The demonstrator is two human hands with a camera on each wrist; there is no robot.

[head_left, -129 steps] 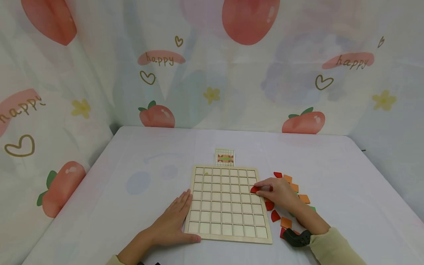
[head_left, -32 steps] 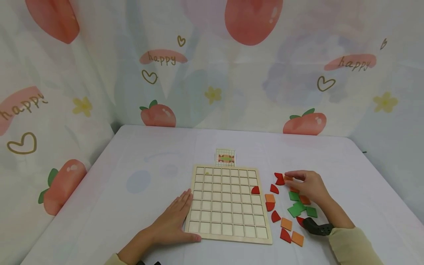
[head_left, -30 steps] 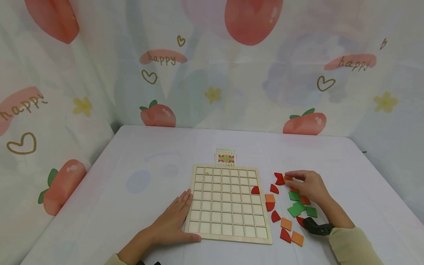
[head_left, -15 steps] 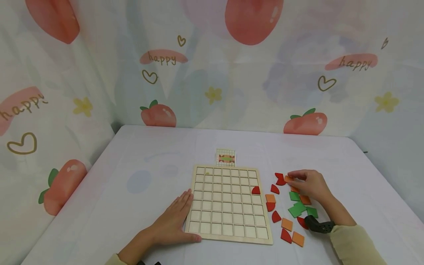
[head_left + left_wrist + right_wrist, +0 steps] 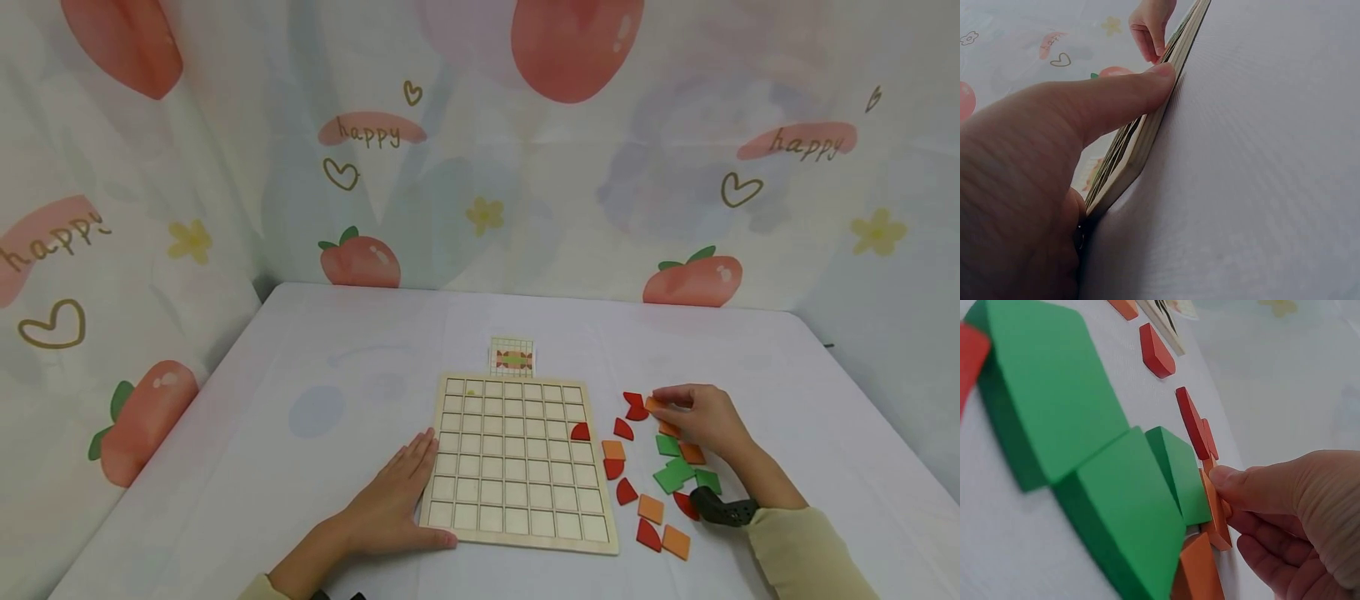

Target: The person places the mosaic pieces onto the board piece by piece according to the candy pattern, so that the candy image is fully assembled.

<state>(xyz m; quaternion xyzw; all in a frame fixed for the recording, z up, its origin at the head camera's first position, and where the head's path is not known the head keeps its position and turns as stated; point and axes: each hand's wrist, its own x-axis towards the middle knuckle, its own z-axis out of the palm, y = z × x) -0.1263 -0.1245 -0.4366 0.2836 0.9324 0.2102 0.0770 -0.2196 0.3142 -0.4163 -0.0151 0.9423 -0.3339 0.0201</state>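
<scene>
A pale wooden grid board (image 5: 536, 544) lies flat on the table. One red quarter-circle tile (image 5: 581, 432) sits in a cell by its right edge. My left hand (image 5: 386, 512) rests along the board's left side, fingers straight, with the thumb on the near edge; the left wrist view shows the thumb (image 5: 1129, 97) over that edge. Right of the board, my right hand (image 5: 708, 417) pinches an orange square tile (image 5: 653, 403) between thumb and fingers, low among the loose pieces. In the right wrist view the hand (image 5: 1297, 506) partly hides this tile.
Green square tiles (image 5: 678, 471), more orange squares (image 5: 676, 542) and several red quarter-circles (image 5: 626, 492) lie scattered right of the board. A small gridded card (image 5: 512, 358) with a printed red, orange and green pattern lies beyond the board's far edge. Printed cloth surrounds the table.
My right hand has let go of the red quarter-circle in the board's right-hand cell and moved right to the orange tile, shifting slightly rightward since. The left hand has stayed in place.
</scene>
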